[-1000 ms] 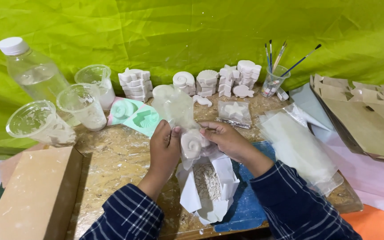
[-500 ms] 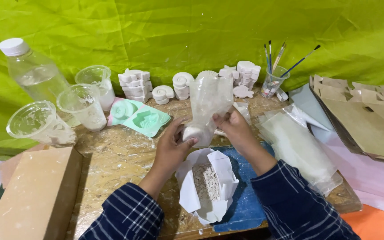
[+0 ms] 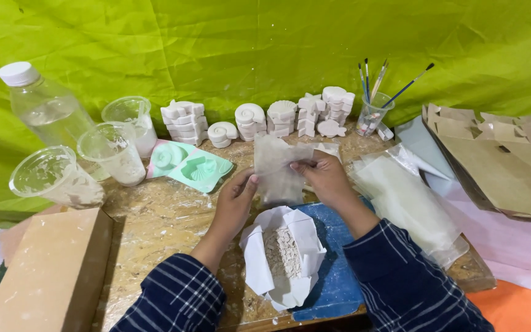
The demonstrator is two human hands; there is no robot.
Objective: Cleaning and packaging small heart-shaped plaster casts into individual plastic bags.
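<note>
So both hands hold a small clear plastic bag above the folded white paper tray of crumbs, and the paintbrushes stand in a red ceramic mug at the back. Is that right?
Not quite: the paintbrushes stand in a clear plastic cup, not a red mug, as the head view shows. The rest holds: the left hand and right hand hold the small clear plastic bag above the folded white paper tray of crumbs.

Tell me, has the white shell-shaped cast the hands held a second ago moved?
Cannot tell. It showed between the hands before; now both left hand and right hand grip a clear plastic bag above the folded paper tray, and the cast isn't visible.
</note>
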